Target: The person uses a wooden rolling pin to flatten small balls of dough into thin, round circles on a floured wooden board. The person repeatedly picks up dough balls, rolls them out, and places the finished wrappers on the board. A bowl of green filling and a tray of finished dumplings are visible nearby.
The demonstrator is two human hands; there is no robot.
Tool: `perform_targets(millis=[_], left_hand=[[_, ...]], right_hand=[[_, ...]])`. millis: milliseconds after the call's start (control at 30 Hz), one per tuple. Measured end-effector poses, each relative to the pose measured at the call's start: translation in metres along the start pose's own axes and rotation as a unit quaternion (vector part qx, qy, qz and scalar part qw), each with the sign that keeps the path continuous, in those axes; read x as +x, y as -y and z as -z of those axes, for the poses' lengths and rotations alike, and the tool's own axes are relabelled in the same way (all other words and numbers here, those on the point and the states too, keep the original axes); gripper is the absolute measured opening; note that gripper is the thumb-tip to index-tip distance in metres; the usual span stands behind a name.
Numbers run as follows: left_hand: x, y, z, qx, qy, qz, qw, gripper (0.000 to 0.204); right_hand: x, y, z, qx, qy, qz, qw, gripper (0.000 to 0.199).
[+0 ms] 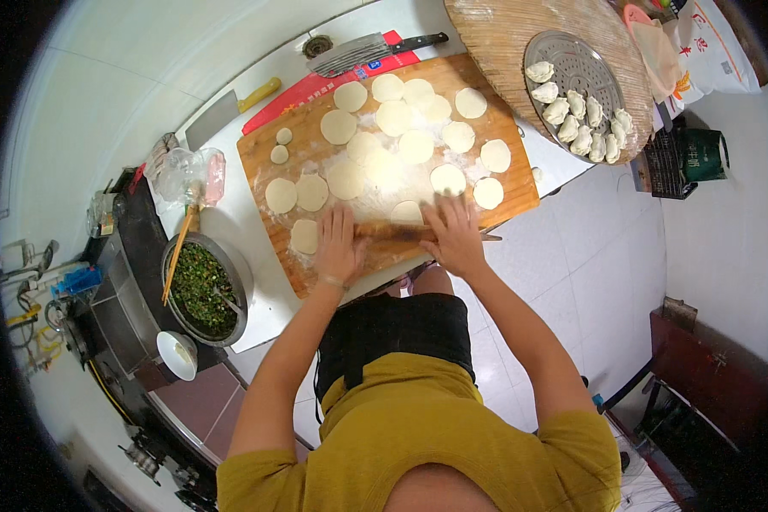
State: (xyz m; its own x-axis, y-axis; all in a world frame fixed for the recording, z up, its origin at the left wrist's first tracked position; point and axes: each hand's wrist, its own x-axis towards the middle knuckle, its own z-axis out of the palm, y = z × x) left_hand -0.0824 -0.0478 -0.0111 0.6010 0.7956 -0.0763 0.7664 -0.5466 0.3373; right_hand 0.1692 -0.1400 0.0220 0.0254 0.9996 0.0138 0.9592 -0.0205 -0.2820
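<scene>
- Your left hand and right hand lie apart, fingers outstretched over the rolling pin at the board's near edge.
- Many dough rounds look rolled; two small pieces apparently aren't.
- Some dumplings are shaped; plenty of filling remains.

- Board: wood, floury
- Rolling pin: smooth wood
- Dough: smooth, dull
- Tray: metal with holes
- Bowl: metal
- Shirt: matt cloth
- Cleaver: metal
</scene>
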Motion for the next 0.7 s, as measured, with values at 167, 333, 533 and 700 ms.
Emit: perform_targets(millis=[167, 333, 533, 700], left_hand=[[-0.018, -0.035, 0.021, -0.034, -0.069, -0.033, 0.997, 0.075], [0.038, -0.078, 0.002, -0.152, -0.015, -0.027, 0.988, 0.054], [0.079, -0.091, -0.019, -0.114, 0.078, 0.126, 0.982, 0.034], [0.092, -0.065, -0.024, -0.177, 0.079, -0.002, 0.981, 0.016]], right_hand=[[-0.020, -0.018, -0.015, 0.103, 0.019, 0.018, 0.994, 0.038], [-0.041, -0.030, 0.010, 0.119, -0.100, -0.198, 0.968, 0.033], [-0.067, -0.027, 0.001, 0.203, -0.201, -0.284, 0.915, 0.031], [-0.077, -0.015, -0.008, 0.230, -0.185, -0.301, 0.907, 0.029]])
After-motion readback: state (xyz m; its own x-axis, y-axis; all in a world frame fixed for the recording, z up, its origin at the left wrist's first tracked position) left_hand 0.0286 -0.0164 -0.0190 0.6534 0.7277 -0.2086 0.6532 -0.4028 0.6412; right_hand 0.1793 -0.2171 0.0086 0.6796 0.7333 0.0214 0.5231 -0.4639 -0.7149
